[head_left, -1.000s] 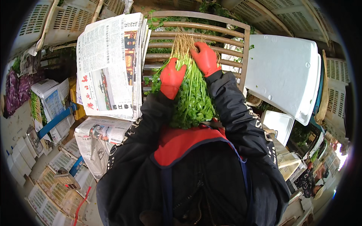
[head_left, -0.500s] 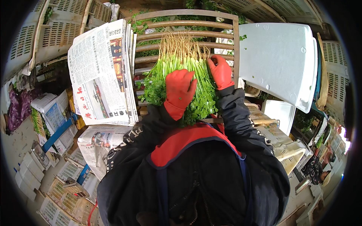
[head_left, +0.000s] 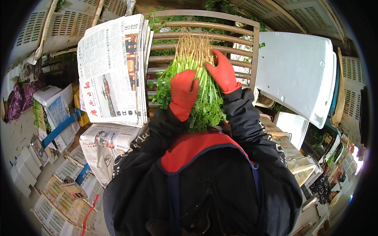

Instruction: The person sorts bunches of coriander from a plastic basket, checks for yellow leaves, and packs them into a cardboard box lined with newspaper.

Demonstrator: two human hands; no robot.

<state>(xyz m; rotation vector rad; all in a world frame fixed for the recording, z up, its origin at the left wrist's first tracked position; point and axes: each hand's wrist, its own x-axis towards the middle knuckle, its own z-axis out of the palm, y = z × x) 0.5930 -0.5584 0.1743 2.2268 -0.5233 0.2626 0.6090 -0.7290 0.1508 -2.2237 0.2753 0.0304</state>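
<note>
A wide bunch of coriander (head_left: 201, 84) lies on a slatted wooden rack, its pale tangled roots pointing away from me and its green leaves toward my body. My left hand (head_left: 184, 94), in a red rubber glove, presses on the left side of the stems with its fingers curled closed. My right hand (head_left: 223, 72), gloved the same way, grips the right edge of the bunch where the stems meet the roots. Its thumb and fingers bend around that edge. The gloves hide part of the stems, and the left hand's fingertips are out of sight.
The slatted rack (head_left: 258, 51) carries a thick stack of newspapers (head_left: 112, 74) left of the coriander. More newspaper (head_left: 106, 145) lies nearer, on the left. To the right is a white foam lid (head_left: 295, 70). Plastic crates (head_left: 69, 27) stand around, and a calculator (head_left: 74, 189) sits at lower left.
My right hand has moved inward against the bunch, and the spread stems and roots are now drawn into a narrower bundle. The left hand stays on the stems. The view has shifted slightly.
</note>
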